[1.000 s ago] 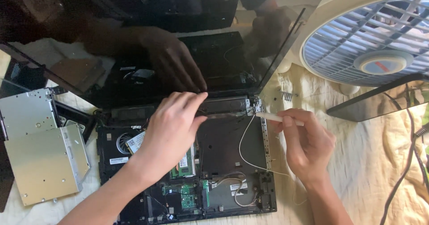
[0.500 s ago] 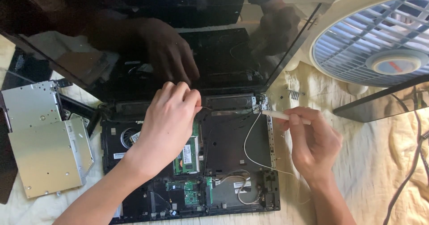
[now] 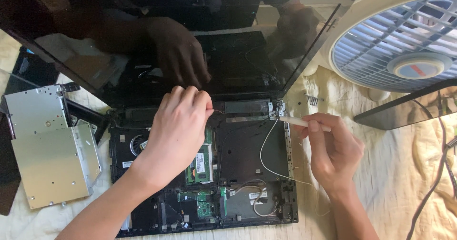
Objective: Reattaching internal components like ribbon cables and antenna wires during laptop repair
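View shifted slightly | left hand (image 3: pixel 178 130) fingers pinch thin wire, palm down | right hand (image 3: pixel 331 147) fingers clamp white tool (image 3: pixel 300 122)

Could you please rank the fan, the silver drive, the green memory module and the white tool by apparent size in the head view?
1. Fan, though cut off by the frame
2. Silver drive
3. White tool, partly hidden in the right hand
4. Green memory module, half covered by the left hand; uncertain against the tool

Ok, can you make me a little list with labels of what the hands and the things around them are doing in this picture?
Left hand: fingertips pinching a thin wire at the hinge edge of the opened laptop base
Right hand: holding a white stick-like tool, tip at the right hinge
White cable: loops across the base
Left of laptop: silver optical drive
Upper right: box fan
Surface: cream cloth
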